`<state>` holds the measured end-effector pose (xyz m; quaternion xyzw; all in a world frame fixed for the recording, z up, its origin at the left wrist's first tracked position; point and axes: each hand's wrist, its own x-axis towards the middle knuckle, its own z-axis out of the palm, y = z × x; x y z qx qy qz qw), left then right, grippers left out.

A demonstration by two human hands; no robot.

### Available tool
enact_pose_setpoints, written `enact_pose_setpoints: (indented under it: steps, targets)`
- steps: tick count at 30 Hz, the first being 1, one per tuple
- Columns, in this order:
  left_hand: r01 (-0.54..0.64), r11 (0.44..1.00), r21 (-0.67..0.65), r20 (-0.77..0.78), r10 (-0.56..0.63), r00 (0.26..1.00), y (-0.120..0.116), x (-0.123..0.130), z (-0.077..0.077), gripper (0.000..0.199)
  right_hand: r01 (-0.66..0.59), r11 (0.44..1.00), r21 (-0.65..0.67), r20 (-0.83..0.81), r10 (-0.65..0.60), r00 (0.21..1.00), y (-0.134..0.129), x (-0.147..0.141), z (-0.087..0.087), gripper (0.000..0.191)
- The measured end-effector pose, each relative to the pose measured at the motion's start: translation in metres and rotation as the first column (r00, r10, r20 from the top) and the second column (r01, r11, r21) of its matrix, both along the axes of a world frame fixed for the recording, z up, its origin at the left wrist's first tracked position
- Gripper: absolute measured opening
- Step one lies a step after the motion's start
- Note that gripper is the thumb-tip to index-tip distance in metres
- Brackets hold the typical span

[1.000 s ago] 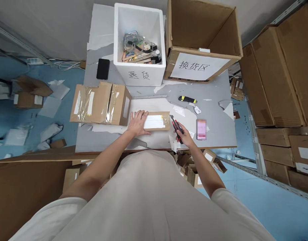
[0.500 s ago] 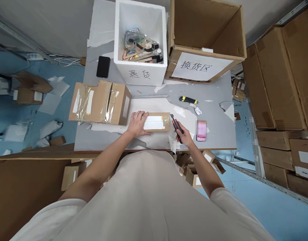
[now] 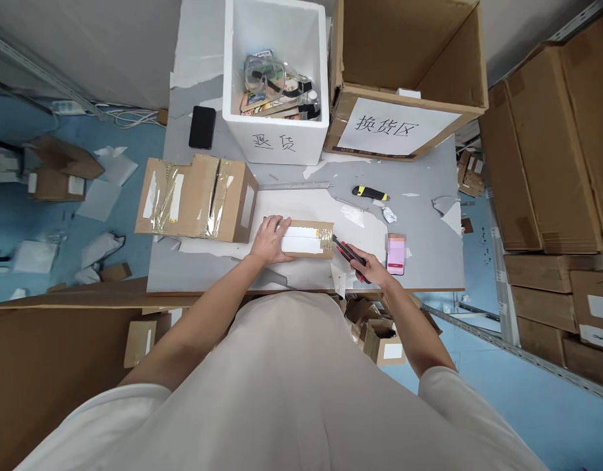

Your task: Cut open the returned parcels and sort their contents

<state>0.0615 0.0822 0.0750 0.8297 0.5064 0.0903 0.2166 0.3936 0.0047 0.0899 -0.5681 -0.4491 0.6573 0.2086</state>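
Small carton (image 3: 306, 240) under spread left grip (image 3: 271, 241); right grip (image 3: 373, 267) clasps cutter (image 3: 348, 250); large box (image 3: 404, 46) reads "换货区".

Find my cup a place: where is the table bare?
Bare table shows between the lit phone and right edge, and between the taped box and front edge. Crowded: around the left hand, small box, cutter and right hand; behind, foam box and carton.

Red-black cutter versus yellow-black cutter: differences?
The red-black cutter is in the right hand; the yellow-black cutter lies on the table. The red-black cutter has its blade out, by the small box; the yellow-black cutter shows none. Both have black on their bodies.
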Motion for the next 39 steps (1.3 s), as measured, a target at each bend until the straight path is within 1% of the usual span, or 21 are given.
enact_pose_setpoints:
  steps: [4,7,12,15,17,23,28,31,33,35,37,39]
  targets:
    - [-0.007,1.0,0.006,0.027,0.006,1.0,-0.001,-0.001,-0.001,0.108,0.014,1.0,-0.009,0.017,-0.014,1.0,-0.007,0.003,0.005,0.068]
    - [-0.008,1.0,0.002,0.046,0.008,0.999,0.0,-0.001,-0.001,0.109,0.038,0.999,-0.031,0.018,-0.037,0.999,-0.016,0.004,0.006,0.07]
    - [-0.005,1.0,0.003,0.022,0.005,1.0,0.0,-0.001,-0.004,0.111,0.018,0.996,-0.082,-0.038,-0.021,0.999,-0.039,0.001,0.002,0.071]
    - [0.003,1.0,0.018,0.017,-0.004,1.0,0.0,-0.002,-0.007,0.112,0.041,0.996,-0.081,-0.044,-0.045,0.998,-0.051,0.0,-0.001,0.073]
    - [0.01,0.999,0.032,0.024,-0.011,1.0,0.0,-0.003,-0.009,0.114,0.032,0.996,-0.079,-0.04,-0.035,0.999,-0.057,0.002,-0.004,0.072]
    - [0.044,0.997,0.065,0.043,-0.047,0.998,0.001,-0.005,-0.01,0.115,0.021,0.997,-0.077,0.037,-0.018,0.999,-0.064,0.006,-0.006,0.068]
    - [0.063,0.997,0.047,0.018,-0.064,0.998,0.0,-0.006,-0.009,0.124,0.037,0.999,-0.039,0.083,-0.033,0.996,-0.067,0.0,0.001,0.07]
    - [0.059,0.997,0.041,0.007,-0.06,0.998,0.0,-0.006,-0.008,0.125,0.047,0.999,-0.017,0.116,-0.045,0.992,-0.067,0.003,0.005,0.07]
    - [0.069,0.998,0.014,0.024,-0.069,0.997,0.002,-0.007,-0.006,0.126,0.105,0.994,0.024,0.144,-0.107,0.984,-0.064,0.009,0.006,0.073]
    - [0.076,0.997,-0.018,0.064,-0.075,0.995,0.004,-0.011,-0.002,0.124,0.23,0.968,0.097,0.165,-0.244,0.956,-0.057,0.012,0.004,0.075]
    - [0.04,0.999,-0.028,0.13,-0.036,0.991,0.004,-0.02,0.0,0.119,0.35,0.922,0.166,0.173,-0.377,0.91,-0.046,0.009,-0.001,0.064]
    - [-0.036,0.998,-0.045,0.232,0.045,0.972,-0.002,-0.034,-0.004,0.114,0.417,0.887,0.2,0.153,-0.448,0.881,-0.034,-0.005,-0.01,0.049]
